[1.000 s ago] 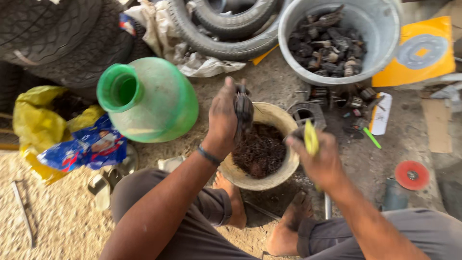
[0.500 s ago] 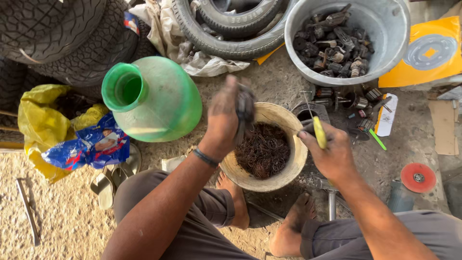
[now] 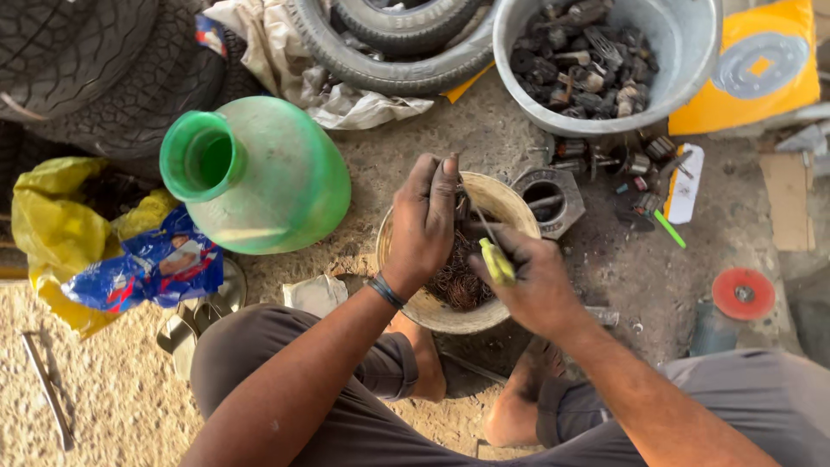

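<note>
Sitting on gritty ground [image 3: 95, 389] among tyres [image 3: 398, 52], hands over a bowl [image 3: 510, 203].

Blue-red printed packet [image 3: 143, 270] on yellow bag [image 3: 52, 225] — yellow-orange box [image 3: 752, 73] top right

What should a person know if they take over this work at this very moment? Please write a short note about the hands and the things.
Left hand: holds a small dark metal part over the bowl.
Right hand: grips a yellow-handled screwdriver, tip pointing at that part.
Bowl: on the ground between the feet, holds tangled copper wire.
Done: some wire is already in the bowl.
Left: many dark parts remain in the grey tub, and a few lie on the ground nearby.
</note>
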